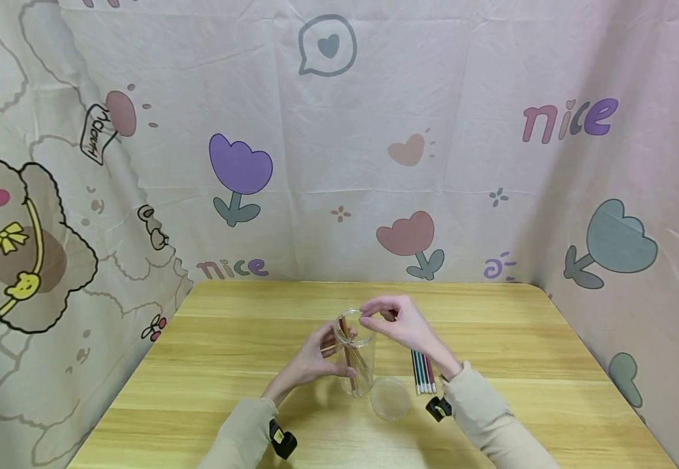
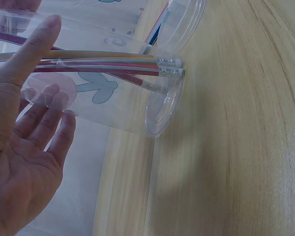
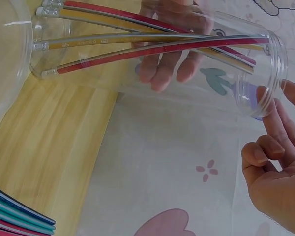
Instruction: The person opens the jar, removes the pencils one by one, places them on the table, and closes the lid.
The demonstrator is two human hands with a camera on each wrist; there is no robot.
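Note:
My left hand [image 1: 318, 358] holds a clear plastic jar [image 1: 365, 355] upright on the table, thumb on the near side and fingers around the far side. Several red and yellow pencils [image 3: 137, 44] lean inside it, with their white eraser ends at the bottom. At the jar's mouth is my right hand [image 1: 401, 322], its thumb and forefinger parted right at the rim and no pencil showing between them. Its other fingers are bent in. Through the clear wall, the left fingers [image 3: 160, 69] show behind the pencils.
A round clear lid [image 1: 390, 398] lies just right of the jar's base. Beyond it, several dark, teal and red pencils [image 1: 423, 372] lie side by side, partly hidden under my right wrist. A printed cloth [image 1: 328, 163] hangs behind the wooden table [image 1: 228, 312].

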